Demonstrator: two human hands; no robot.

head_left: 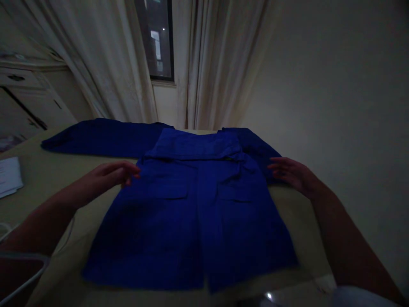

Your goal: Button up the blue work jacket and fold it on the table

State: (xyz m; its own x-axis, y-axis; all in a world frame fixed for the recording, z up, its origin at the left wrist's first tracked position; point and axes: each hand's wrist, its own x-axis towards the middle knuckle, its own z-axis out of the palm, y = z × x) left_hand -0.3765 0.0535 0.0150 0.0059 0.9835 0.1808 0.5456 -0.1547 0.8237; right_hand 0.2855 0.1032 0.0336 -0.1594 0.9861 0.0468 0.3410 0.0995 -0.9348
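Note:
A blue long-sleeved work jacket [204, 213] lies spread out, its hem toward me and its sleeves stretching out to both sides at the back. Two flap pockets sit either side of a central front strip, and a crosswise fold runs below the top edge. My left hand [116, 172] hovers by the jacket's left edge, fingers loosely bent and apart, with no cloth in them. On the other side, my right hand [292, 175] is over or beside the right sleeve [257, 147], its fingers spread. I cannot tell whether it touches the sleeve.
The jacket rests on a yellowish table [86, 170]. Folded white papers [9, 177] lie at its left edge, and a white cable [27, 256] runs near my left forearm. Behind are curtains [220, 64], a narrow window [158, 42], a cabinet [35, 94] and a wall [335, 85].

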